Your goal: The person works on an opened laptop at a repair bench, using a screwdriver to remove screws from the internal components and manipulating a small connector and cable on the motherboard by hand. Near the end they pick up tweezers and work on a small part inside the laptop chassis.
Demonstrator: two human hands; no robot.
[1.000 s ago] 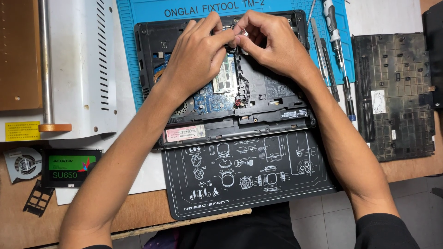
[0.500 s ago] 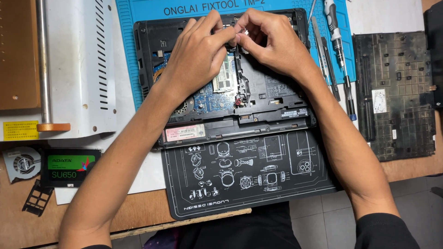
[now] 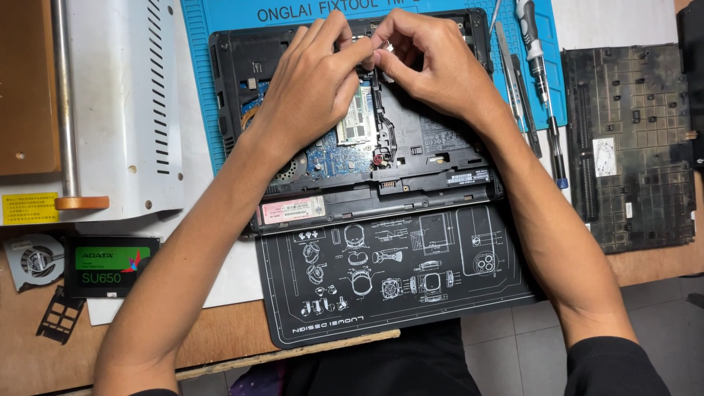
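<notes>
**Head view: both hands pinched together over the far edge of an opened laptop**

Head camera looks straight down on a wooden desk [image 3: 44, 359] with a blue work mat [image 3: 198, 88] at the far side. On the mat lies an opened laptop [image 3: 440, 169], bottom cover off, its circuit board bare. A dark mat with white line drawings [image 3: 396, 271] sits just nearer the person, touching the laptop's near edge. Well to the right rests the removed black bottom cover [image 3: 638, 147]; to the left, a white metal panel [image 3: 125, 110].

Left hand [image 3: 308, 95] and right hand [image 3: 440, 66] meet over the laptop's far middle, fingertips nearly touching. Both sets of fingers are clenched into a pinch on a small pale part [image 3: 383, 50], too small to identify; it sits at the top of a narrow black bracket [image 3: 383, 125]. That bracket's long axis runs away from the person, straight down from the fingertips toward the laptop's near edge. Neither hand is clearly nearer the part; the left comes in from the left, the right from the right.

Just left of the bracket, below the left fingers, lies a memory stick [image 3: 357, 121]. A screwdriver [image 3: 539, 81] lies beside the right wrist. Near the left elbow sit a boxed drive [image 3: 110, 265] and a small fan [image 3: 33, 260].
</notes>
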